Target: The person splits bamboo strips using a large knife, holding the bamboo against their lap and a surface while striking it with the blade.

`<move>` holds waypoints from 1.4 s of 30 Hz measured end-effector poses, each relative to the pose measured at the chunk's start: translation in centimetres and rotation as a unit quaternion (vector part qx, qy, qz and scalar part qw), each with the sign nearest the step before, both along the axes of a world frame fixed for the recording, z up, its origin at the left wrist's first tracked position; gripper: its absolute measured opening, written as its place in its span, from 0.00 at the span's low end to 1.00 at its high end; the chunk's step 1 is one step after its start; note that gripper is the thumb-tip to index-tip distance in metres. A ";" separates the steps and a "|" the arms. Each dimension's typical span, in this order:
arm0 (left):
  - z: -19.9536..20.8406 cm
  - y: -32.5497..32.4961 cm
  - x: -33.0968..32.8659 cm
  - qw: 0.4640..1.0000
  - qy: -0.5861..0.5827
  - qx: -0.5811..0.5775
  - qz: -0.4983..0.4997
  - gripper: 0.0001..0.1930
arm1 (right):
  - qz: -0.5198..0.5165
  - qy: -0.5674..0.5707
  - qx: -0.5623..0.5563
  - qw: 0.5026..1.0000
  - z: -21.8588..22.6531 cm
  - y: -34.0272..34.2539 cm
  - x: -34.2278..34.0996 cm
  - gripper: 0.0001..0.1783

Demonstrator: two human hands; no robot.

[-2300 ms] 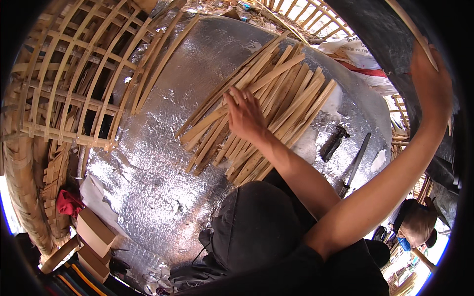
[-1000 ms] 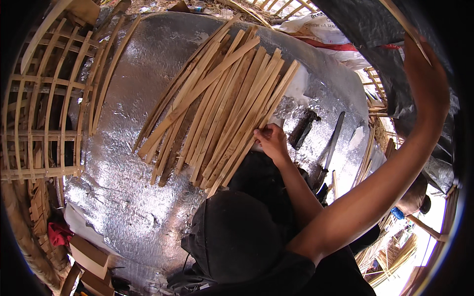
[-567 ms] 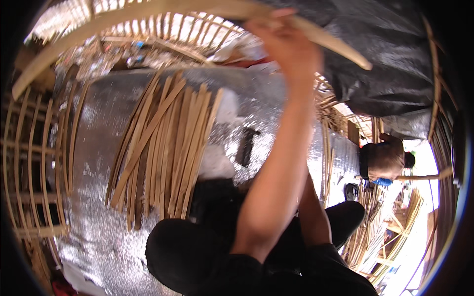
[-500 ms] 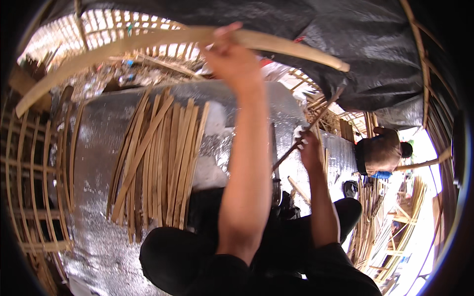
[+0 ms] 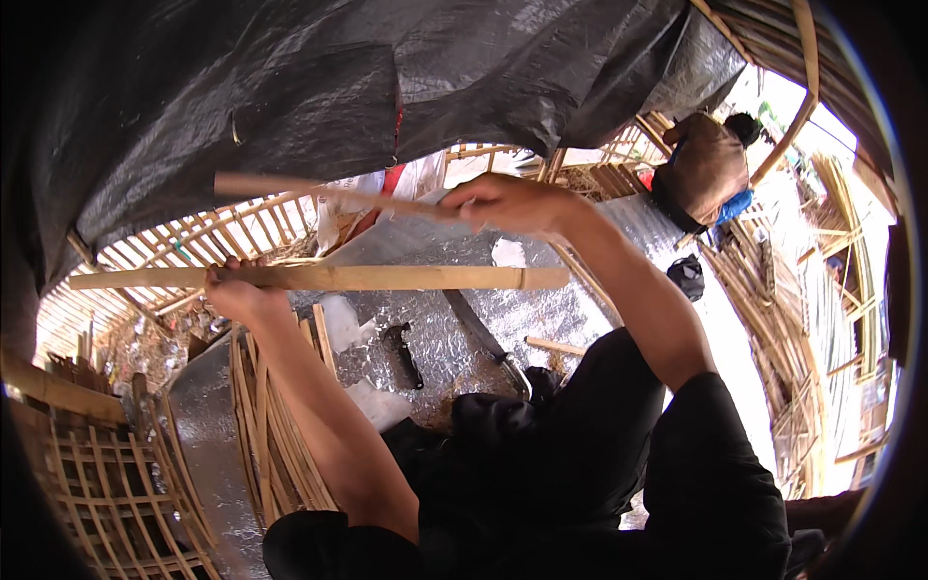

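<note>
My left hand is closed around a long, pale split-bamboo strip, which lies nearly level across the view. Above that strip, my right hand grips the end of a flat brown stick pointing left; motion smears it. A gap shows between the stick and the bamboo. Under them, on the silvery mat, lie a long dark blade with a curved handle and a shorter black-handled tool, its kind unclear. Left of my knees is a pile of bamboo strips, partly hidden by my left forearm.
Black plastic sheeting hangs low across the far side, before a bamboo lattice fence. Another person bends over at the far right. Bundled bamboo lies along the right, and a woven bamboo frame stands at the left.
The view has shifted. My left hand has come down and left with the bamboo strip, now level. My right hand has risen, and its stick now points left above the strip.
</note>
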State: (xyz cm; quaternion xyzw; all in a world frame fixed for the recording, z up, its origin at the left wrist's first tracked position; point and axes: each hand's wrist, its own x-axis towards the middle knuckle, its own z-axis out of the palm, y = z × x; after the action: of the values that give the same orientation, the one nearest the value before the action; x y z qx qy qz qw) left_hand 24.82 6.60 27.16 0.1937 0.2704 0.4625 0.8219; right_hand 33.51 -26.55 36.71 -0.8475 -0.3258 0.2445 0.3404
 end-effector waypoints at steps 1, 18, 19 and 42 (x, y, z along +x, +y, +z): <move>0.1 -1.2 0.0 1.000 -0.001 -0.009 -0.014 0.11 | 0.018 -0.012 -0.032 0.999 -0.8 -0.1 -0.2 0.21; -9.1 7.2 0.8 1.000 -0.007 -0.003 0.007 0.18 | 0.119 -0.166 -0.133 0.970 -6.3 5.6 -4.0 0.17; -9.1 5.6 0.5 0.999 -0.047 0.020 0.011 0.18 | 0.116 -0.216 -0.140 0.959 -7.5 5.5 -4.4 0.16; -6.4 2.0 -3.7 0.991 -0.040 -0.124 -0.007 0.20 | 0.105 -0.265 0.073 0.956 -11.7 4.8 -3.5 0.18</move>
State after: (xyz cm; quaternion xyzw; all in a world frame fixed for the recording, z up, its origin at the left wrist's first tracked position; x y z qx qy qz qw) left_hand 21.10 8.56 20.77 0.0732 0.2915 0.4271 0.8528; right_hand 29.99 -21.75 24.98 -0.8156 -0.5087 0.0210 0.2748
